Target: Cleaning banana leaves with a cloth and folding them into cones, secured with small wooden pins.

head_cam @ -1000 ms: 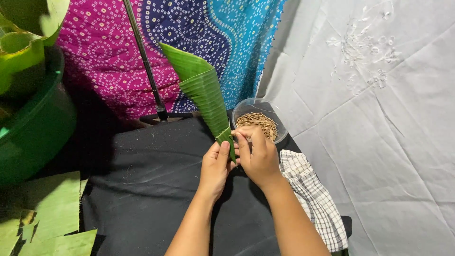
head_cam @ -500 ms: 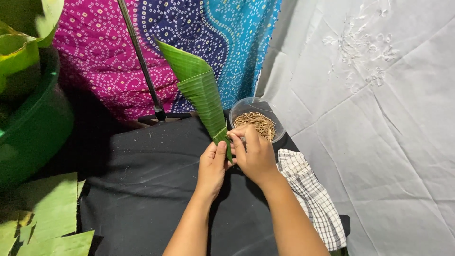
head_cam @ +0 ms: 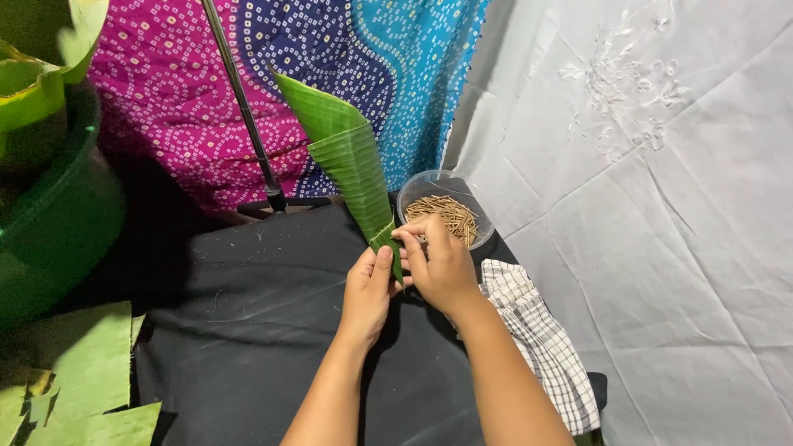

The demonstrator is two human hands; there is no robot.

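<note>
A green banana-leaf cone (head_cam: 345, 161), rolled tight at its lower tip and flaring open toward the upper left, stands tilted above a black cloth (head_cam: 264, 330), held at its narrow end by both hands. The left hand (head_cam: 368, 289) grips the tip from the left with thumb and fingers closed around it, while the right hand (head_cam: 442, 264) pinches the same tip from the right, fingertips pressed to the leaf's folded edge; whether a pin sits between those fingers cannot be told. Just behind the right hand, a clear plastic bowl (head_cam: 446, 186) holds a heap of thin brown sticks (head_cam: 446, 216). A checked cloth (head_cam: 537, 339) lies under the right forearm, at the seam where the black cloth meets a crumpled white sheet (head_cam: 661, 248) with pale embroidery. A dark metal rod (head_cam: 244, 107) rises at a slant before a patterned drape in magenta, blue and turquoise (head_cam: 330, 49). At far left sits a green tub (head_cam: 58, 223) stacked with rolled leaves, with cut leaf pieces (head_cam: 70, 388) spread flat below it.
</note>
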